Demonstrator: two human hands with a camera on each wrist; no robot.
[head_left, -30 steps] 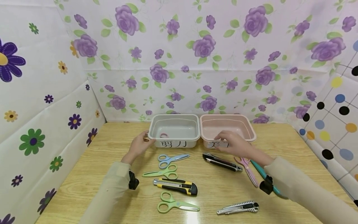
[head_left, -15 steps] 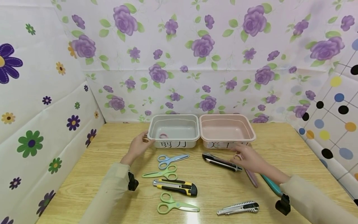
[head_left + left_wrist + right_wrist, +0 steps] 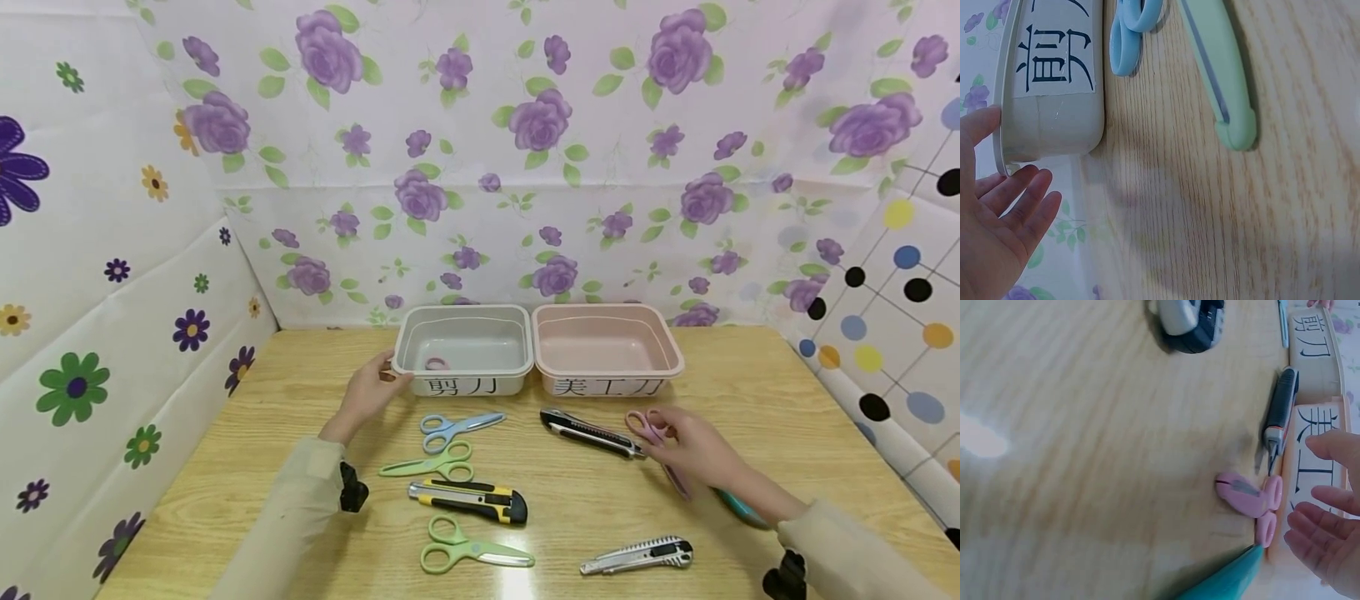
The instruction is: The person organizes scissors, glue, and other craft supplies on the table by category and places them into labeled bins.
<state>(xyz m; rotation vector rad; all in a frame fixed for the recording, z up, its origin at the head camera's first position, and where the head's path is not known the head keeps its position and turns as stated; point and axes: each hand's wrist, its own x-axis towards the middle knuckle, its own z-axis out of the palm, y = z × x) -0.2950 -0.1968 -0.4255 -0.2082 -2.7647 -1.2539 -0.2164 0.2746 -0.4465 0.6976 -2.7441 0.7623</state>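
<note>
My left hand [image 3: 370,389] grips the left front corner of a grey plastic bin [image 3: 463,382], its thumb on the rim and fingers behind the corner. One pink loop, probably a scissors handle [image 3: 437,364], shows inside that bin. My right hand [image 3: 693,447] hovers over pink scissors [image 3: 1246,499], thumb and fingers apart, partly covering them in the head view. Left of those scissors lies a black utility knife [image 3: 588,432]. Under the right forearm shows a teal tool [image 3: 741,508], mostly hidden; its kind cannot be told.
A pink bin [image 3: 609,385] adjoins the grey one. Blue scissors [image 3: 461,428], green scissors [image 3: 431,463], a yellow-black utility knife [image 3: 468,500], other green scissors [image 3: 476,548] and a silver utility knife [image 3: 639,556] lie on the wooden table [image 3: 300,533]. Flowered cloth [image 3: 480,208] hangs behind.
My right hand has drawn back from the front of the pink bin, moving right and toward me to the pink scissors. The left hand has stayed on the grey bin.
</note>
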